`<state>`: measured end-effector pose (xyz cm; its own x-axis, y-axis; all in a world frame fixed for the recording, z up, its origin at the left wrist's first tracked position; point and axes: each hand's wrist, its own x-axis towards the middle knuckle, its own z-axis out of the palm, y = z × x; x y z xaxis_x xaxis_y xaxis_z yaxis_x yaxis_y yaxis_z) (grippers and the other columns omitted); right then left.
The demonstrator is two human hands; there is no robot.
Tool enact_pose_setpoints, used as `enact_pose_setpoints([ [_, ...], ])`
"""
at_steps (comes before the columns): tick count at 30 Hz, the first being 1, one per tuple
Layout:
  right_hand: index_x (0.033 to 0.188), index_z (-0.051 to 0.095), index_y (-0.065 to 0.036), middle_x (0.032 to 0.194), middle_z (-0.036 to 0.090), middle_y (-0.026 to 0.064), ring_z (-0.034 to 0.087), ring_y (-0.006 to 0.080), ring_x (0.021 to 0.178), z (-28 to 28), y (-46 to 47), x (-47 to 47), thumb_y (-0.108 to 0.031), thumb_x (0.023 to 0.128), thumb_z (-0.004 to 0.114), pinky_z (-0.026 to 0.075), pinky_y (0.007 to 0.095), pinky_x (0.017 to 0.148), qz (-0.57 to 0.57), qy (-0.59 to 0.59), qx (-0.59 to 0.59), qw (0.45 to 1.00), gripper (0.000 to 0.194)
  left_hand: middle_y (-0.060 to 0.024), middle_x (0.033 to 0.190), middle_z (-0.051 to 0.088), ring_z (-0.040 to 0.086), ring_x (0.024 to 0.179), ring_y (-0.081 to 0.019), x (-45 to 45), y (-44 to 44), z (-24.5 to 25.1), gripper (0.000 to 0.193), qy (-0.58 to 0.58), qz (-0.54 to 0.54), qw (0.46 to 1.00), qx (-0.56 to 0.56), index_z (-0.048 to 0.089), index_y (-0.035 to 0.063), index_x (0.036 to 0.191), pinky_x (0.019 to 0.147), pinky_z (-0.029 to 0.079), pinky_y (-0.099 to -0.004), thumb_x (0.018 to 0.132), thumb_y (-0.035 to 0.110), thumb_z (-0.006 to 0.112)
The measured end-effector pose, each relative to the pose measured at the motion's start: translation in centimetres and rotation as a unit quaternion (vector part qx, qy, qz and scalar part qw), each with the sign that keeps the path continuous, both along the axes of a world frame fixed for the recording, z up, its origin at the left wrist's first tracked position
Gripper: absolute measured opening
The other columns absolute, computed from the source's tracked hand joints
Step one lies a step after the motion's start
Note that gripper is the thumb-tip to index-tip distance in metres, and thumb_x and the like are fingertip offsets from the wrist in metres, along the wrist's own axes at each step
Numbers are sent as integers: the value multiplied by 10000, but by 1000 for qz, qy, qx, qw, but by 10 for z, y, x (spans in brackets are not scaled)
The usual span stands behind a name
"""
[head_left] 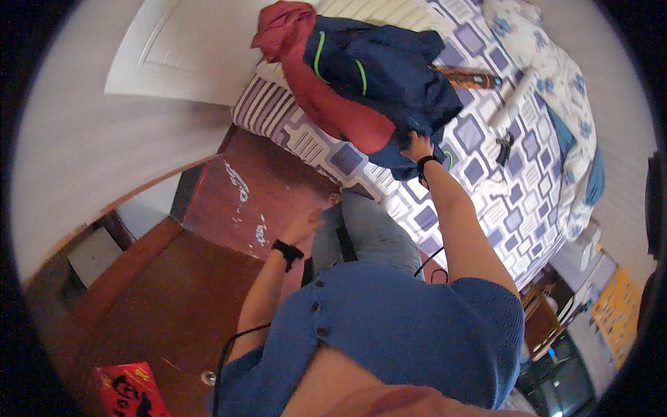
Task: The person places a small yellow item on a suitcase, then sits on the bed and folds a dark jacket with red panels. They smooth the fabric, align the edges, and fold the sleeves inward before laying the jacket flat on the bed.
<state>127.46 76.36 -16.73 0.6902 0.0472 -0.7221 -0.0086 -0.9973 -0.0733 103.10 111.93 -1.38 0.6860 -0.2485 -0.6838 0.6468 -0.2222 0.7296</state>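
A dark navy jacket (385,68) with bright green piping and a red section (338,117) lies bunched across the bed's edge. My right hand (419,148), a black band on its wrist, grips the jacket's near part, its fingertips partly lost in the folds. Beside my grey-trousered knee hovers my left hand (303,225), also with a black wristband. It is blurred, and I see nothing in it, though its fingers are not clear.
Patterned bedding (427,213) covers the bed. A dark orange-marked box (469,78), a small black object (504,148) and a floral blanket (560,83) lie on it. A white door (193,52) stands at upper left. A red printed packet (133,391) lies on the brown floor (172,292).
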Motion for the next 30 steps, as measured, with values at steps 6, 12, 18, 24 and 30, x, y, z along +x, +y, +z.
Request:
enact_pose_setpoints([
  [6, 866, 598, -78, 874, 637, 153, 615, 335, 849, -7, 59, -10, -136, 714, 630, 469, 415, 761, 163, 82, 283, 942, 165, -148, 1259, 509, 529, 1118, -267, -49, -64, -30, 543, 73, 101, 991, -40, 441, 47, 1289, 927, 446, -357, 812, 163, 672],
  [12, 1162, 482, -84, 1114, 534, 184, 476, 384, 1066, 20, 56, 56, -31, 669, 639, 383, 441, 921, 22, -430, 266, 863, 520, -166, 1285, 473, 530, 1110, -275, -31, -116, -44, 617, -24, 161, 985, -50, 402, 65, 1315, 929, 441, -359, 788, 188, 699],
  [18, 1447, 166, -212, 1354, 321, 312, 372, 459, 1224, -36, -63, 107, -415, 643, 778, 344, 453, 1023, -129, -325, 32, 936, 1031, -199, 1327, 397, 344, 1276, -364, 5, -190, -103, 765, -178, 124, 975, 52, 395, 135, 1328, 1001, 366, -464, 676, 244, 779],
  [24, 1351, 320, -166, 1328, 429, 180, 399, 437, 1216, -129, -152, 175, -464, 641, 747, 356, 474, 1006, 0, -287, 47, 957, 881, -137, 1466, 237, 139, 1380, -370, 57, -296, -164, 510, -288, -20, 860, 421, 485, 302, 1285, 1004, 300, -594, 797, 266, 631],
  [30, 1041, 613, -11, 986, 645, 69, 573, 146, 888, -101, -169, 167, -223, 824, 680, 440, 277, 798, -147, -82, 560, 811, 311, -158, 1328, 433, 366, 1250, -383, 87, -329, -201, 221, -225, 65, 851, 469, 595, 146, 1052, 941, 398, -514, 853, 161, 499],
])
